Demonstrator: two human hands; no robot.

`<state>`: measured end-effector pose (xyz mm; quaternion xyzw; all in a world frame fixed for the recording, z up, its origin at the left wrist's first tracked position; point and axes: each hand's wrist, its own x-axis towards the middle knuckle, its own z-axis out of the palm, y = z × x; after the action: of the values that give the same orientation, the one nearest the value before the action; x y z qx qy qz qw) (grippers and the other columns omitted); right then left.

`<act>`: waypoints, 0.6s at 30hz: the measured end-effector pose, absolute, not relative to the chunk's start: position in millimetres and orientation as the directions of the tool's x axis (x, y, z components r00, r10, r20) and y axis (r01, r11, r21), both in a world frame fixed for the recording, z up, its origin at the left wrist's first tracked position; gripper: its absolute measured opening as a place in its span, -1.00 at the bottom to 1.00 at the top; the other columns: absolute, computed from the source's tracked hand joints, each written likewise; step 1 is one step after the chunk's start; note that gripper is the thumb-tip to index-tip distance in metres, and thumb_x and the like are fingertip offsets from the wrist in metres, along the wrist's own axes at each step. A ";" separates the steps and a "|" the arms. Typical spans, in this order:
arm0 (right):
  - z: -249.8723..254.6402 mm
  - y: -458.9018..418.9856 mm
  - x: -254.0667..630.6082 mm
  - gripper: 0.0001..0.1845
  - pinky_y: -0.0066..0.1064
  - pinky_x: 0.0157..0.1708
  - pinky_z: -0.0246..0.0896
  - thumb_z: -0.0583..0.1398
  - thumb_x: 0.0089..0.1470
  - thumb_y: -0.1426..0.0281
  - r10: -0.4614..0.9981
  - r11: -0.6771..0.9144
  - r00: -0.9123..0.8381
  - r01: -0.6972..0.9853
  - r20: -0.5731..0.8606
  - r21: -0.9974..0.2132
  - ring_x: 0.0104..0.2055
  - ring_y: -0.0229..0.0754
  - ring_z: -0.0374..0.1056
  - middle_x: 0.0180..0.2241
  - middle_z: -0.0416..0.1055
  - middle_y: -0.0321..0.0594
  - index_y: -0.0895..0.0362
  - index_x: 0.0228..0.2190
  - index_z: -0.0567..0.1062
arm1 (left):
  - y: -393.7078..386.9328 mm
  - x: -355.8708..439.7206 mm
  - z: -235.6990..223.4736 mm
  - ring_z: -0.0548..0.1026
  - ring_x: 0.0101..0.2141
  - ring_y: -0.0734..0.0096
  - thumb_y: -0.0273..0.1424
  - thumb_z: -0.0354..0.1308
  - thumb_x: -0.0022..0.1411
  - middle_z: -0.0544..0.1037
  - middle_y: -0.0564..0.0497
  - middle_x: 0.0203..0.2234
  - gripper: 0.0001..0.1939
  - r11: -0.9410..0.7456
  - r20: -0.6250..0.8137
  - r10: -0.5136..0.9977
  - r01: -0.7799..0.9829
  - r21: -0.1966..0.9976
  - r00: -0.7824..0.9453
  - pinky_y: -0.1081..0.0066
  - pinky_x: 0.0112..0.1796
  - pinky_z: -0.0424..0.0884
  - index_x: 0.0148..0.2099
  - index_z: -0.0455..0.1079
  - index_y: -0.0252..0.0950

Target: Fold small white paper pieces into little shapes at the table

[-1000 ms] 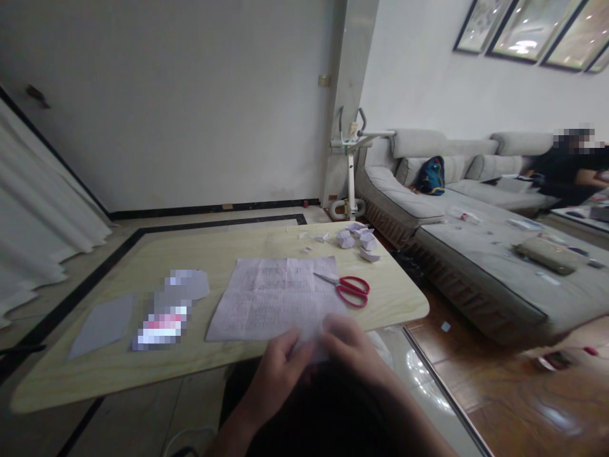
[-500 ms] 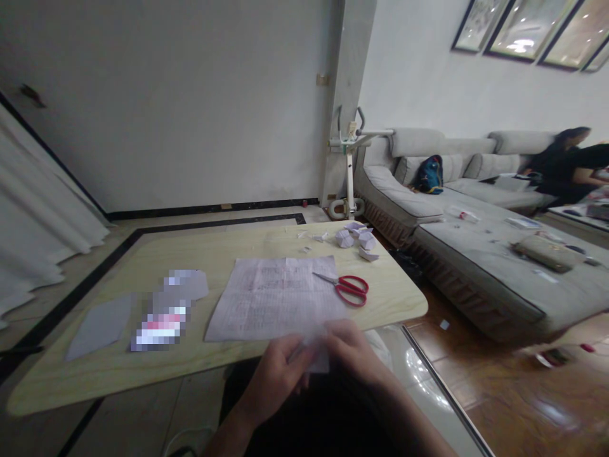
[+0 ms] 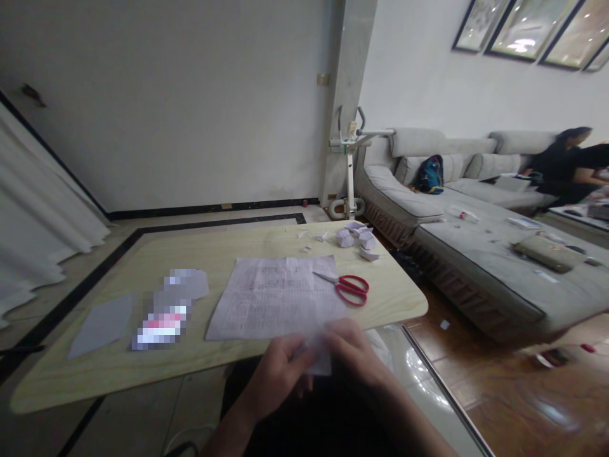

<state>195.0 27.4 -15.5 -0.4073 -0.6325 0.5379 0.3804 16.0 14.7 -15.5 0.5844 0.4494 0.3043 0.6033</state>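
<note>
My left hand (image 3: 278,371) and my right hand (image 3: 352,352) are both pinched on a small piece of white paper (image 3: 318,355), held between them just off the near edge of the pale wooden table (image 3: 228,254). A large printed sheet (image 3: 278,297) lies flat on the table right beyond my hands. Red-handled scissors (image 3: 347,287) rest at its right edge. Several small folded white paper shapes (image 3: 358,240) sit at the far right corner of the table.
A grey sheet (image 3: 102,324) and other papers (image 3: 183,285) lie on the table's left half. A grey sofa (image 3: 476,241) stands to the right, with a blue bag (image 3: 429,174) on it and a person (image 3: 568,165) seated at its far end. White curtains (image 3: 38,222) hang at the left.
My hands have barely shifted; the fingers keep working the small paper, which now hangs slightly lower between them. Everything on the table lies unmoved.
</note>
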 end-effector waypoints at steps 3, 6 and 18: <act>-13.9 27.5 192.8 -0.49 -0.47 -0.53 -0.03 0.10 0.15 0.03 0.932 0.071 -0.363 0.126 0.021 -0.990 -0.52 -0.31 0.02 -0.59 0.04 -0.40 0.12 -0.62 0.20 | 17.7 16.2 -15.2 0.36 -0.69 0.50 -0.15 0.12 0.22 0.42 0.10 -0.72 -0.64 0.143 -0.173 0.934 0.118 0.983 0.313 0.55 -0.63 0.25 -0.49 0.36 -0.31; -12.7 26.9 188.1 -0.59 -0.47 -0.46 0.05 0.20 0.10 0.08 0.929 0.109 -0.367 0.156 0.045 -0.982 -0.44 -0.27 0.14 -0.53 0.20 -0.35 0.16 -0.52 0.33 | 22.4 16.6 -13.1 0.40 -0.62 0.46 -0.18 0.16 0.17 0.43 0.08 -0.70 -0.63 0.120 -0.129 0.984 0.080 0.990 0.124 0.52 -0.57 0.30 -0.56 0.36 -0.31; -15.9 29.7 184.9 -0.61 -0.48 -0.51 0.03 0.23 0.07 0.13 0.962 0.072 -0.266 0.040 0.059 -0.997 -0.48 -0.29 0.09 -0.56 0.15 -0.38 0.16 -0.56 0.32 | 19.0 17.3 -8.3 0.36 -0.58 0.41 -0.18 0.14 0.14 0.39 0.09 -0.67 -0.67 0.048 -0.079 0.986 0.203 0.978 0.146 0.51 -0.55 0.25 -0.54 0.41 -0.31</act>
<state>184.9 29.7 -15.9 -0.4242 -0.5906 0.5329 0.4327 17.3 19.0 -8.3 0.5682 0.5234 0.3911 0.5002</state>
